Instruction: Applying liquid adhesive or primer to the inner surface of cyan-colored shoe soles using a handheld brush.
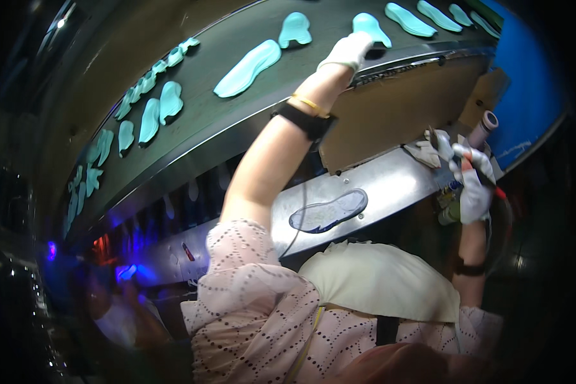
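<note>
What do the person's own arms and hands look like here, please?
The left hand and right hand wear white gloves. The left forearm carries a thin yellow bracelet and a wide black band; the right forearm has a dark band. The pale pink sleeves show dark dots.

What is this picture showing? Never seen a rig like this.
No robot here: a person works with two gloved hands. The single picture comes from a wide fisheye camera worn on the head, looking down, so straight edges bend. The left hand reaches to a teal shoe-shaped piece on the dark belt, which carries other teal pieces. The right hand is at the right; its grip is unclear. A grey sole lies on the metal shelf.
</note>
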The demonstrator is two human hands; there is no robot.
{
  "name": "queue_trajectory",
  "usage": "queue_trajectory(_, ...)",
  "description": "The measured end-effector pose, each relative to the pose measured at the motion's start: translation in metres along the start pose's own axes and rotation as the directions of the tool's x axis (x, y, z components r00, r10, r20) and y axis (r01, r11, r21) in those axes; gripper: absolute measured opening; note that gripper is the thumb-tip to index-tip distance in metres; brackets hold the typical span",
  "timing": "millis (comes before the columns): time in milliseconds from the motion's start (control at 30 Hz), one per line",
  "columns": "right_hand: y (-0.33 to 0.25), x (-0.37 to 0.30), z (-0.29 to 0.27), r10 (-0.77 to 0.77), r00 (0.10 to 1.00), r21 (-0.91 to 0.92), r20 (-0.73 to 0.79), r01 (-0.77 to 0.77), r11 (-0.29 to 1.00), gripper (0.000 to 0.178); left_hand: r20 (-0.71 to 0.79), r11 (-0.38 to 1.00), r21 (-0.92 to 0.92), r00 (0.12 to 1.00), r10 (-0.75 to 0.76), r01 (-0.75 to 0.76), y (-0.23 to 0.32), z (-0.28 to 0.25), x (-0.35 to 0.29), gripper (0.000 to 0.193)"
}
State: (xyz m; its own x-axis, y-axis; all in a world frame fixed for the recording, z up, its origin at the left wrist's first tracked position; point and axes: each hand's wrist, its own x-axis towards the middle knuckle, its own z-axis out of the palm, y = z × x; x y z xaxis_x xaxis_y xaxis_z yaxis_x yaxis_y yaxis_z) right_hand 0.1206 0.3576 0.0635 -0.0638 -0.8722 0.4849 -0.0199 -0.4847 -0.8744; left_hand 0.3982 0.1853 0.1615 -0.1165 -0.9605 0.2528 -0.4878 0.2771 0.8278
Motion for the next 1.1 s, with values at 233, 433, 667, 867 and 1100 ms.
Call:
queue_trajectory(233, 0.035, -0.011, -0.008, 0.272, 0.958, 0.247, -0.090, -0.243, 0.938, 0.012, -0.087, 0.108, 0.986, 0.945, -0.314, 0.127, -0.017, -0.140, -0.076, 0.047)
queue_trajectory(433, 0.032, -0.003, 0.037, 0.282, 0.953, 0.265, 0.113, -0.302, 0.916, 0.013, -0.186, 0.182, 0.933, 0.846, -0.500, 0.312, -0.089, -0.238, -0.110, 0.050)
queue_trajectory(667, 0.027, 0.002, 0.050, 0.272, 0.950, 0.181, 0.154, -0.298, 0.937, 0.014, -0.080, 0.301, 0.946, 0.987, -0.138, 0.119, -0.060, -0.186, -0.035, 0.060)
queue_trajectory(867, 0.021, -0.010, 0.051, 0.317, 0.931, 0.234, 0.182, -0.354, 0.905, 0.014, 0.047, 0.491, 0.863, 0.948, -0.316, 0.121, -0.035, -0.104, -0.006, 0.065)
queue_trajectory(1100, 0.048, -0.013, 0.017, 0.461, 0.879, 0.333, 0.119, -0.473, 0.816, 0.017, 0.271, 0.867, 0.494, 0.937, -0.219, 0.060, -0.023, -0.144, -0.075, 0.030)
